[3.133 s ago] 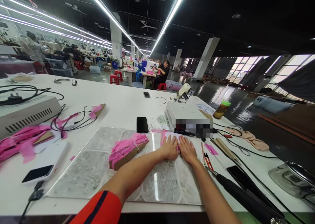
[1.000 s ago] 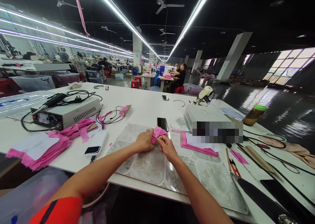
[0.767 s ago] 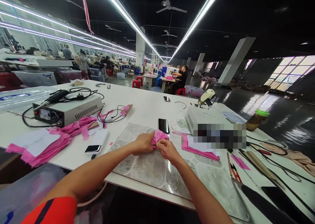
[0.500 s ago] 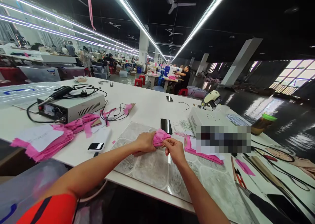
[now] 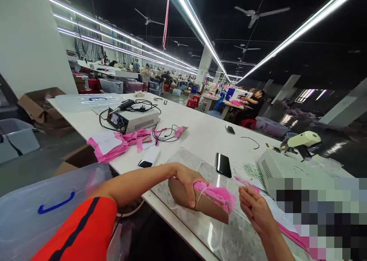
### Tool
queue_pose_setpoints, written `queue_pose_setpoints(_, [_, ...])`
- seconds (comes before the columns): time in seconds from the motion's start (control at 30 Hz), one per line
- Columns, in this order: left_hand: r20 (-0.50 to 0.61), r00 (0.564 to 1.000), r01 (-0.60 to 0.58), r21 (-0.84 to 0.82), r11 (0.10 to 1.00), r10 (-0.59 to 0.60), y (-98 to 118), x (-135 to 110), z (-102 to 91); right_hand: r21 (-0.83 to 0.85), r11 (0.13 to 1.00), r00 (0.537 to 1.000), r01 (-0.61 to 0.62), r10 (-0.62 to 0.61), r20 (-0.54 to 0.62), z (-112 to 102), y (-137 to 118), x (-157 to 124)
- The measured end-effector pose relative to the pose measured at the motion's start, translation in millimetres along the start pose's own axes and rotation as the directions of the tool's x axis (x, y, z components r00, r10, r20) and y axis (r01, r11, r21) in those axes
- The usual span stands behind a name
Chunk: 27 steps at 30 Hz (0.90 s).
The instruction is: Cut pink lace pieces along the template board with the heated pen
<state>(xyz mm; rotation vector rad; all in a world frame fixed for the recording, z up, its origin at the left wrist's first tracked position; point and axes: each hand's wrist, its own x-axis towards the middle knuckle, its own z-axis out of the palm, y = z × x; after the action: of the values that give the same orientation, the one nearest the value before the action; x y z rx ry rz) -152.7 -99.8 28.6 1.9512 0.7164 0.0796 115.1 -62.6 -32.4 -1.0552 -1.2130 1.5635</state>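
Observation:
My left hand point(image 5: 186, 180) is wrapped round a bundle of pink fabric with a brown cardboard side point(image 5: 211, 208), tilted above the marbled grey mat point(image 5: 197, 236). A pale rubber band point(image 5: 200, 198) runs round the bundle beside my thumb. To the right, my right hand point(image 5: 256, 208) is closed in a pinch, apart from the bundle; whatever its fingers hold, if anything, cannot be made out. A black phone point(image 5: 223, 164) lies just beyond the bundle. Near my right hand is a scatter of pale green rubber bands point(image 5: 252, 171).
A grey-white box device point(image 5: 143, 120) with black cables stands at the left, by a pink fabric stack topped with paper point(image 5: 107, 144). At the right stands a pale machine housing point(image 5: 282, 169), partly pixelated. A clear lidded bin point(image 5: 25, 215) sits below the table's left edge. A co-worker point(image 5: 256, 104) sits farther off.
My view has swung left. The bundle has turned so its cardboard side and band show. My right hand has drawn away from it to the right; my left hand still grips it.

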Motion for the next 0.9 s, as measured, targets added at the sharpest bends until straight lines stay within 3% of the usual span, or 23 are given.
queue_pose_setpoints(0.07, [-0.078, 0.996, 0.038, -0.045, 0.998, -0.042, -2.8, -3.0, -0.6, -0.045, 0.999, 1.000, -0.004, 0.005, 0.030, 0.3, -2.0, -0.3])
queue_pose_setpoints(0.13, [-0.240, 0.961, 0.088, -0.197, 0.977, -0.135, -11.8, -4.5, -3.1, -0.100, 0.995, 0.999, 0.021, -0.017, 0.041, 3.2, -3.4, -2.3])
queue_pose_setpoints(0.23, [-0.390, 0.874, 0.010, -0.583, 0.813, -0.290, -30.9, -4.4, -7.1, -0.298, 0.954, 0.996, 0.025, 0.001, 0.086, 10.3, -4.2, -9.8])
queue_pose_setpoints(0.3, [-0.399, 0.849, 0.006, -0.647, 0.763, -0.345, -38.9, -2.5, -7.5, -0.466, 0.883, 0.988, 0.062, 0.011, 0.152, 16.5, -4.9, -15.1])
queue_pose_setpoints(0.4, [-0.470, 0.814, 0.171, -0.369, 0.914, -0.342, -34.0, 1.4, -4.7, -0.594, 0.782, 0.976, 0.186, -0.077, 0.204, 23.3, -7.3, -16.6])
queue_pose_setpoints(0.5, [-0.560, 0.790, 0.258, -0.067, 0.964, -0.250, -13.8, 4.8, -2.2, -0.547, 0.783, 0.947, 0.296, -0.317, 0.059, 21.7, -8.5, -8.6])
queue_pose_setpoints(0.63, [-0.521, 0.829, 0.314, 0.133, 0.940, -0.203, 5.2, 6.6, -3.8, -0.464, 0.810, 0.854, 0.358, -0.485, -0.188, 10.6, -1.8, 4.8])
queue_pose_setpoints(0.73, [-0.501, 0.838, 0.443, 0.395, 0.805, -0.215, -0.3, 4.0, -3.2, -0.462, 0.806, 0.805, 0.370, -0.526, -0.274, 0.3, 2.0, 11.4])
queue_pose_setpoints(0.8, [-0.461, 0.858, 0.463, 0.500, 0.732, -0.228, -9.7, -0.8, -1.6, -0.471, 0.800, 0.777, 0.372, -0.546, -0.314, -8.1, -0.5, 17.7])
queue_pose_setpoints(0.9, [-0.397, 0.889, 0.407, 0.452, 0.794, -0.230, -22.3, -10.3, -2.8, -0.521, 0.793, 0.768, 0.316, -0.536, -0.350, -24.6, -11.6, 36.7])
